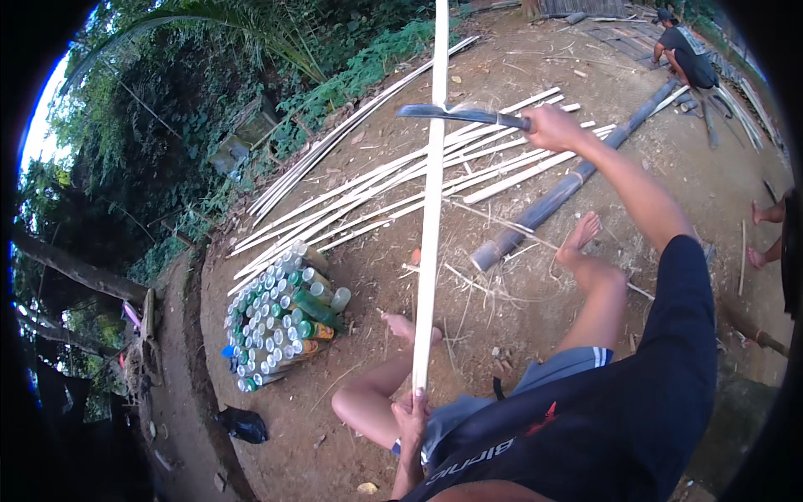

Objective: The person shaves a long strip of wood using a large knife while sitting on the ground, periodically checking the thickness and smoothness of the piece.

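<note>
A long pale bamboo strip [429, 243] runs from my lap up past the top of the picture. My left hand [411, 412] is wrapped round its near end, close to my thigh. Out to the right, my right hand [554, 130] grips the handle of a machete [481, 118]. The dark, slightly curved blade lies crosswise against the strip, well beyond my left hand. A thin shaving seems to curl up where the blade meets the strip. My bare feet rest on the dirt on either side of it.
Several pale bamboo strips [351, 194] lie across the ground ahead, beside a dark bamboo pole [544, 205]. Bunched bottles [280, 322] stand at left, near a black plastic bag [242, 425]. A person [687, 57] crouches far right; another person's feet [757, 234] show at the right edge.
</note>
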`<state>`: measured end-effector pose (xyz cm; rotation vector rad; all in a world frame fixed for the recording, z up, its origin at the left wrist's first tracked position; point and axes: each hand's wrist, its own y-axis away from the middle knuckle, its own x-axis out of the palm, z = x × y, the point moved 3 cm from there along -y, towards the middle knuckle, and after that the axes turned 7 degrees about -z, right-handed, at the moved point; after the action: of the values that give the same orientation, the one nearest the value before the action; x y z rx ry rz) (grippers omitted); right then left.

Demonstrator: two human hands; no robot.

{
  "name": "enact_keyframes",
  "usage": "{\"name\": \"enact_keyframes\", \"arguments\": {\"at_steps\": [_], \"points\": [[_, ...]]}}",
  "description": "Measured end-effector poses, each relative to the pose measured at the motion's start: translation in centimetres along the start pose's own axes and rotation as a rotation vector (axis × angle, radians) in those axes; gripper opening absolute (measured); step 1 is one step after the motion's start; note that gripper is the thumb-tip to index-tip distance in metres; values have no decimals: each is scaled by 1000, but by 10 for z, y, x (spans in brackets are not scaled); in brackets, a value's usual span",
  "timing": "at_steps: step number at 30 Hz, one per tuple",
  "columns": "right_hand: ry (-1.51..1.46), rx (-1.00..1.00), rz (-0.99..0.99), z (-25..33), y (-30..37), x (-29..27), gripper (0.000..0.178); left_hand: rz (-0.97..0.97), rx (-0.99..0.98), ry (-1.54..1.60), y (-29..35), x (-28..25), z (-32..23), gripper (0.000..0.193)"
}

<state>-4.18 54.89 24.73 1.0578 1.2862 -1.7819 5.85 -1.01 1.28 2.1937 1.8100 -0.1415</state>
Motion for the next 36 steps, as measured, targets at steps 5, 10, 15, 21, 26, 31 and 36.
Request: {"name": "enact_keyframes", "arguments": {"at_steps": [5,10,15,21,26,31,36], "points": [[-21,135,6,31,19,7,17,87,-104,92,-2,-16,7,57],[99,41,-26,13,15,20,16,518,-260,84,-44,-36,47,91],[-86,162,99,24,30,47,16,558,-128,367,-121,62,-98,68],[92,-142,259,60,78,88,25,441,-60,171,-118,83,-99,37],[-107,314,123,-32,7,50,19,398,-24,155,-110,91,-94,38],[180,4,289,9,-2,50,21,368,-47,184,-103,77,-91,37],[-47,60,-151,-91,-80,4,19,427,-18,190,-104,92,-96,37]]}}
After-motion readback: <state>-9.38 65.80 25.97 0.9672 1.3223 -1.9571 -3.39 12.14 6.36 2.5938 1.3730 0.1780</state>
